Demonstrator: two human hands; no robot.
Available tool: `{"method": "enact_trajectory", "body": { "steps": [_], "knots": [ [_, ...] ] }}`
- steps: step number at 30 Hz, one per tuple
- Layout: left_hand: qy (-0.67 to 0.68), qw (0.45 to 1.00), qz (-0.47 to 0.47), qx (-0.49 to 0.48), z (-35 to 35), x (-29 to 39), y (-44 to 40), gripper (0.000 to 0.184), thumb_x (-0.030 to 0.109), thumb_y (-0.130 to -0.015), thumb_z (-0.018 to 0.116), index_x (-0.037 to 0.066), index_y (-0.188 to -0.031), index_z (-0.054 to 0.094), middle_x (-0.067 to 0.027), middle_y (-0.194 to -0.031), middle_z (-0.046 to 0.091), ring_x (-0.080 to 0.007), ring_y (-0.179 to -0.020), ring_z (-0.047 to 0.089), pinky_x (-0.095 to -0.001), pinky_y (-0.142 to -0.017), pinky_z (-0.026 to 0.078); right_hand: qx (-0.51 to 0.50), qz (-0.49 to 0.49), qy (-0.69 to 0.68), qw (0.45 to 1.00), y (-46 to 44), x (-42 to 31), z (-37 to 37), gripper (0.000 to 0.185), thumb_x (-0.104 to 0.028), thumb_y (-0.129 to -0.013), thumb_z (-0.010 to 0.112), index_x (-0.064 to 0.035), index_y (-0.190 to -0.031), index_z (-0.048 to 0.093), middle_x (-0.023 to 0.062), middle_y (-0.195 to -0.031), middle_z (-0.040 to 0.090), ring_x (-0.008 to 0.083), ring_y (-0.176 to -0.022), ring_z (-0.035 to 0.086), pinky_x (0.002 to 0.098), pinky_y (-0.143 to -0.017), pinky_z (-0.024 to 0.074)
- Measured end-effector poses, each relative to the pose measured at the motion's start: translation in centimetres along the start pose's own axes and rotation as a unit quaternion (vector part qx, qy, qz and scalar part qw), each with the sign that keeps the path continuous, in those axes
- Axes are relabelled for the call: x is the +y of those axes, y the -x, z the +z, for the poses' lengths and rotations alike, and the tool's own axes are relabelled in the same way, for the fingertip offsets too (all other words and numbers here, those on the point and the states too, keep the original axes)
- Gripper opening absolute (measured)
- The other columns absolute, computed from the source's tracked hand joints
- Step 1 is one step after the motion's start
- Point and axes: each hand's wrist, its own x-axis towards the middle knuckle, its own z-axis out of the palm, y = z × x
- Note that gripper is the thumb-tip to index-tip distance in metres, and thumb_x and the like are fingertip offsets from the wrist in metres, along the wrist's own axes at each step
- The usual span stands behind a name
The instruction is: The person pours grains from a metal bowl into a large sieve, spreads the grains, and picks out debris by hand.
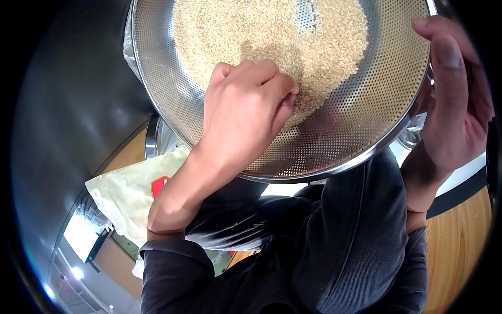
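Note:
A wide metal colander (384,99) with small round holes is tilted in front of me above my legs. A broad layer of pale beige grain (324,47), like unpolished rice, covers its floor; a small bare patch shows near the top. My left hand (248,99) reaches over the near rim, its fingers curled and pressed together at the near edge of the grain. Its fingertips are hidden, so any grains in them cannot be made out. At the right side, my right hand (457,99) holds the colander's rim, one fingertip over the edge.
Below the colander are my dark-trousered legs (345,240). A cream bag (133,191) with a red mark lies at the left. A dark, shiny surface (78,99) curves along the left side. Wooden flooring (460,251) shows at the lower right.

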Motion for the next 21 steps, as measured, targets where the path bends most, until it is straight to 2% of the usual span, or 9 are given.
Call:
{"method": "enact_trajectory", "body": {
  "steps": [21],
  "knots": [
    [0.026, 1.000, 0.007, -0.012, 0.21, -0.32, 0.12, 0.014, 0.010, -0.079, 0.079, 0.009, -0.091, 0.072, -0.0008, -0.077, 0.064, -0.0191, -0.067, 0.064, -0.0335, -0.073, 0.041, -0.011, -0.001, 0.003, 1.000, -0.39, -0.44, 0.90, 0.015, -0.005, -0.103, 0.057, 0.0006, -0.104, 0.071, 0.0035, -0.081, 0.058, 0.0057, -0.065, 0.043, 0.0221, -0.058, 0.0286]
  ]
}}
